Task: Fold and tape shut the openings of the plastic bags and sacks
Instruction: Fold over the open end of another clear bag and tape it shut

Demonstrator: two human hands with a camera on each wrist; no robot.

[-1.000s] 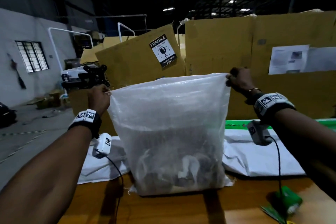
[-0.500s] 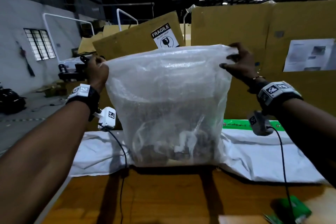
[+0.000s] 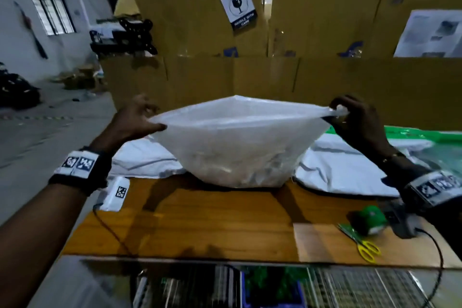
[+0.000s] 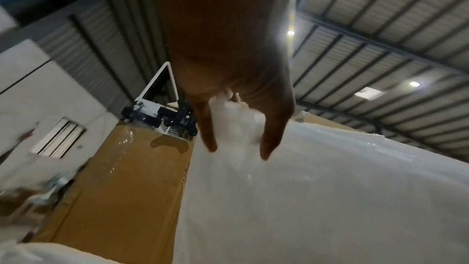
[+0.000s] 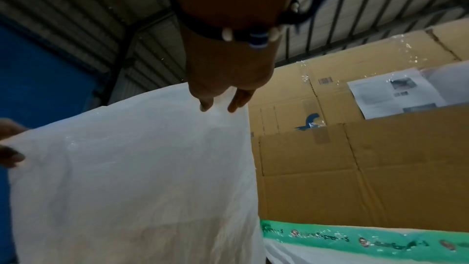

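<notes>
The left hand (image 3: 135, 120) and right hand (image 3: 355, 120) each pinched a top corner of the translucent sack (image 3: 240, 142), its base on the tabletop (image 3: 200, 220).

We see a translucent white plastic bag (image 3: 237, 142), milky and faintly grey where its contents show through. Under it lie white sacks (image 3: 342, 167) on an orange-brown wooden table (image 3: 200, 227). A sheet (image 3: 425, 132) behind them is bright green with a printed repeating logo. The tape roll (image 3: 370, 217) is green, the scissors (image 3: 367, 250) yellow-handled. Brown cardboard boxes (image 3: 325, 77) carry a black-and-white FRAGILE label (image 3: 237, 2). Our 2 wristbands (image 3: 80, 165) are black with black-and-white square marker patterns.
</notes>
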